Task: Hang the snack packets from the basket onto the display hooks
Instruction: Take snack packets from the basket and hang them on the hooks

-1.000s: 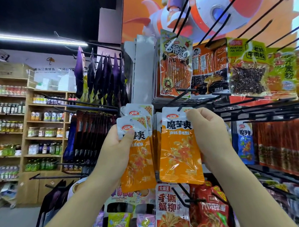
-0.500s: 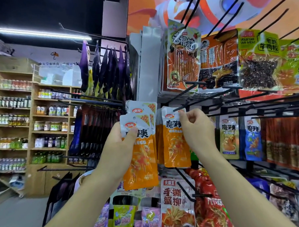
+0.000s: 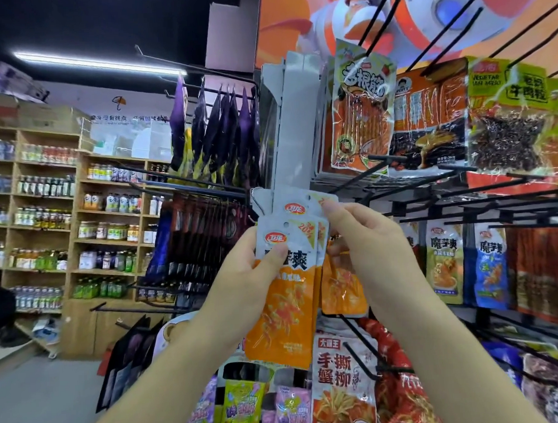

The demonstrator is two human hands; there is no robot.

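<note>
At the centre of the frame the left hand [image 3: 242, 286] grips a stack of orange packets [image 3: 288, 307]. Its thumb is pressed flat across the printed white band of the front one and its fingers are wrapped behind. The packets stand upright, long axis vertical, with their punched white headers at the top. The right hand [image 3: 368, 239] sits just right of the stack. Its fingers are curled, and the fingertips appear to pinch the upper right corner of the rearmost packet [image 3: 303, 207], which rides a little higher than the others; the thumb is hidden, so the pinch is a reading, not a certainty. Below and behind that hand an orange hung packet [image 3: 341, 288] is already in place. The black display hooks [image 3: 387, 158] jut toward the camera above and to the right of the stack — on the right hand's side, which makes it the nearer hand for the lift. The move likely turns on peeling that one packet free and carrying it up and right, header first, so its hole meets a hook tip. No basket can be made out.
</note>
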